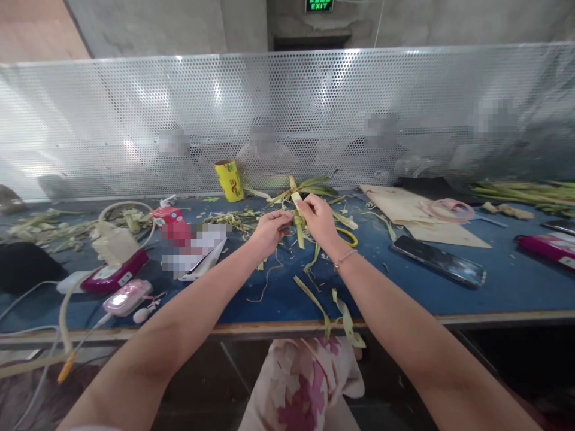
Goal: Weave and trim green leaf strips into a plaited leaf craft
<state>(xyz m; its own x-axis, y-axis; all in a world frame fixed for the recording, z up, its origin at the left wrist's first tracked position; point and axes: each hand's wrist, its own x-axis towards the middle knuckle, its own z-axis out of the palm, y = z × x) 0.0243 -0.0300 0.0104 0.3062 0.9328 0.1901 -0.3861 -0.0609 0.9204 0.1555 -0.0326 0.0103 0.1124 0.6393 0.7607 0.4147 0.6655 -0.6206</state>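
Both my hands meet over the blue table (494, 281), working a small woven piece of green palm-leaf strips (299, 222). My left hand (269, 230) pinches the piece from the left, fingers closed on it. My right hand (320, 218) grips it from the right and above, fingers curled round the strips. Loose strip ends (300, 238) hang down from the piece. More leaf strips (330, 308) trail across the table toward the front edge.
A yellow cup (229, 179) stands at the back. A black phone (438, 260) lies to the right, beside brown paper (426, 218) and a pink tape ring (447, 209). Pink devices (128, 296) and cables sit left. A perforated metal screen (287, 120) closes the back.
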